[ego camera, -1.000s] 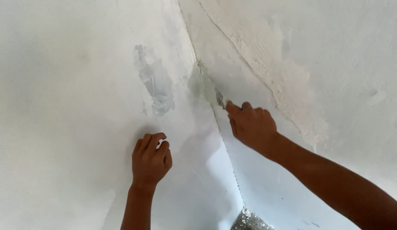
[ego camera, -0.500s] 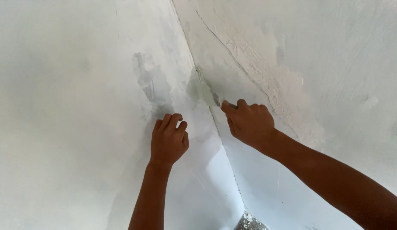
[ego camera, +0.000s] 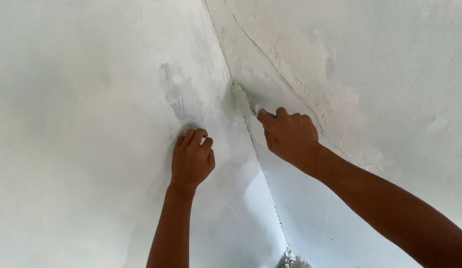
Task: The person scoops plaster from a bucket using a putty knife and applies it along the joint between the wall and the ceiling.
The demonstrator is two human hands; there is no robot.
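Left hand (ego camera: 192, 158) is being moved up the left wall (ego camera: 67, 149): a second ago it was lower and further left, half a second ago it was nearer the grey patch (ego camera: 179, 97), and now its knuckles are being pressed against the wall at the lower edge of that patch. Fingers are curled into a loose fist. A small pale object was showing in that fist a second ago; it is not visible now, so whether anything is being held cannot be told.

Right hand (ego camera: 289, 136) is being kept almost where it was, at the inside corner (ego camera: 241, 106) where the two walls meet. Fingers are closed around a small tool (ego camera: 256, 108), with only a pale tip showing past the forefinger; its kind cannot be told. That tip is being held against the damp filler line in the corner.

Right wall (ego camera: 390, 74) is showing a rough scraped band and a thin crack running up to the far left.

Judged from the shift: the corner seam is being worked by the right hand, while the left is being brought up to the grey patch beside it.

A bit of speckled floor (ego camera: 290, 259) is showing at the bottom.
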